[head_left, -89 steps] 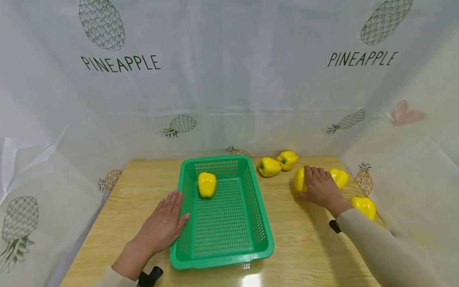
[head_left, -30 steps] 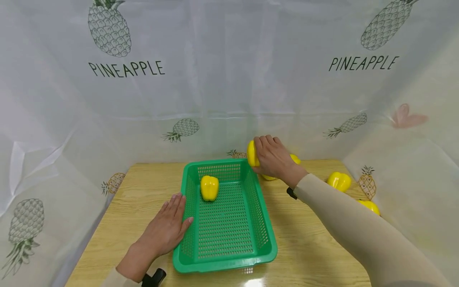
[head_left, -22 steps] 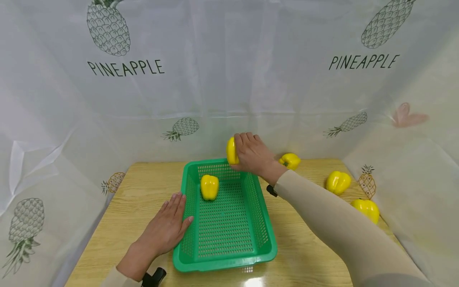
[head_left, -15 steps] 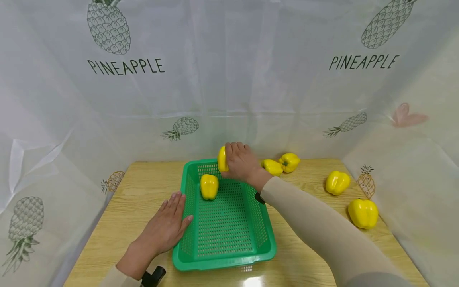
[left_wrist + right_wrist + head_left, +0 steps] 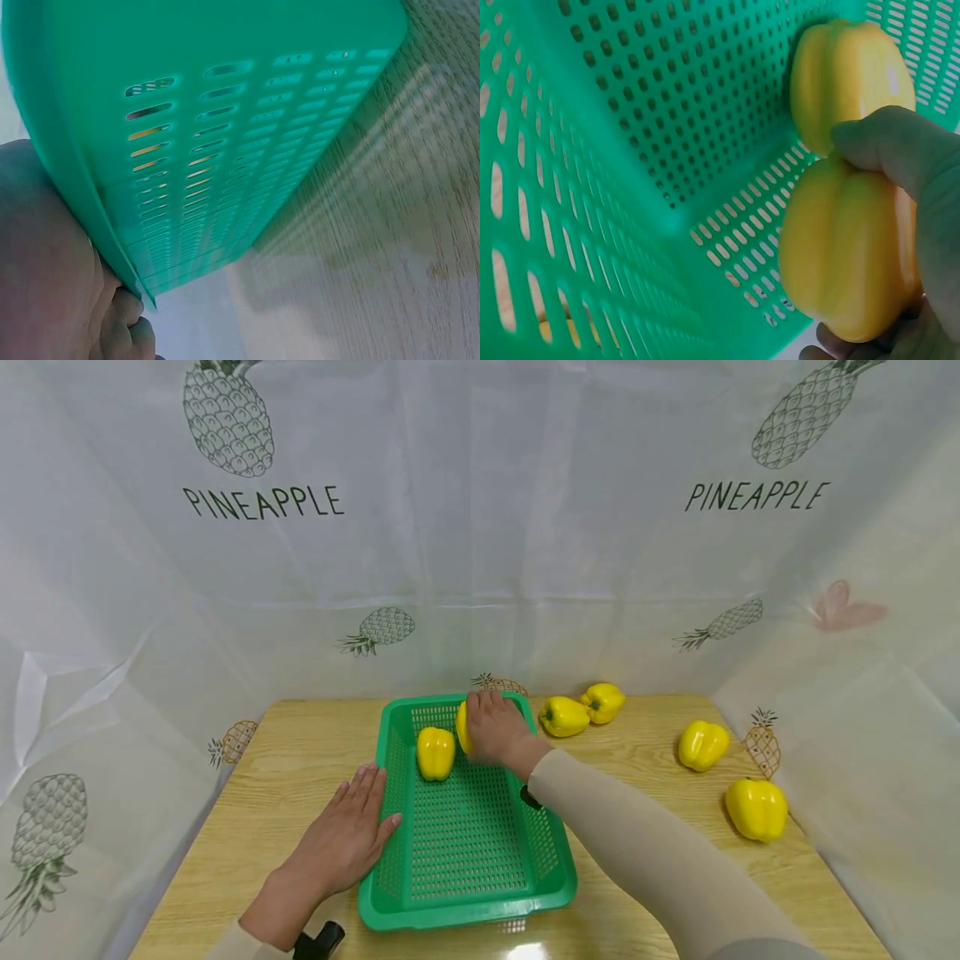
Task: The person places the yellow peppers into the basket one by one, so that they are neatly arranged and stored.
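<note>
My right hand (image 5: 497, 727) grips a yellow bell pepper (image 5: 847, 255) inside the far part of the green basket (image 5: 468, 910). In the right wrist view the thumb lies across the pepper's top and fingertips show beneath it. Another yellow bell pepper (image 5: 436, 753) rests on the basket floor just left of the held one. My left hand (image 5: 341, 831) lies flat with straight fingers along the basket's left rim, thumb over the edge. The left wrist view shows that hand at the rim, beside the slotted outer wall (image 5: 217, 135).
Two yellow bell peppers (image 5: 564, 717) lie together behind the basket's right side. Two more, one (image 5: 703, 745) farther back and one (image 5: 757, 809) nearer, sit toward the right edge of the wooden table (image 5: 262, 768). A pineapple-print sheet (image 5: 480, 543) encloses the back and sides.
My right hand has picked up a bell pepper from the table's right side, carried it left over the basket's rim and lowered it inside. The left hand has stayed at the rim.
</note>
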### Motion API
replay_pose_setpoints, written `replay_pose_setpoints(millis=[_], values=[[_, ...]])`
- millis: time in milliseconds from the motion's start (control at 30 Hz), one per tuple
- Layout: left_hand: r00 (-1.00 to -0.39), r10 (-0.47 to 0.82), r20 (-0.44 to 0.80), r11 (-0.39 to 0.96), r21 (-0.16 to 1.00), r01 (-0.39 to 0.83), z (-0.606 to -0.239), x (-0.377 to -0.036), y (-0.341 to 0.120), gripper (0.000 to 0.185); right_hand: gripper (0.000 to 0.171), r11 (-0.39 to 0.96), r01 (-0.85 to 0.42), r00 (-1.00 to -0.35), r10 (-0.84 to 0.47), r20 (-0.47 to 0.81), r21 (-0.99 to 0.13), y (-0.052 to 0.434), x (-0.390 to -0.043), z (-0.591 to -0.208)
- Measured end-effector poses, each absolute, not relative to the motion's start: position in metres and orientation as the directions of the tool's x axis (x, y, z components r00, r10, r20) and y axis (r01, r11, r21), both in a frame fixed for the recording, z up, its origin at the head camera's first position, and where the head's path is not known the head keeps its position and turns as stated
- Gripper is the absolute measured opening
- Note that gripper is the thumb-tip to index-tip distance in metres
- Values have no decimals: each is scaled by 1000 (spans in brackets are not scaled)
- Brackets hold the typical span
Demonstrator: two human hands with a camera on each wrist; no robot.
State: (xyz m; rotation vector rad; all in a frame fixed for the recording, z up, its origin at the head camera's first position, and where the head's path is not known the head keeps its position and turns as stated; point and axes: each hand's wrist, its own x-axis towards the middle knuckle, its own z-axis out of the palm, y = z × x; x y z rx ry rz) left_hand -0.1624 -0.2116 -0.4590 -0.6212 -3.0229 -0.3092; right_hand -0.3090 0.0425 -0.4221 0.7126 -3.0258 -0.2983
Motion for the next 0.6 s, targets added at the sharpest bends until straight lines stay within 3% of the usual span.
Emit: replay_pose_setpoints(millis=[200,600], values=[[-920,386,76,898,197,393,-460,-163,-212,72,83,875,-439,-899,-431,-85,203,42,-307,-429],[-922,379,75,899,207,386,-458,-162,-211,72,98,851,-454,-891,-438,-121,262,44,-306,-445]])
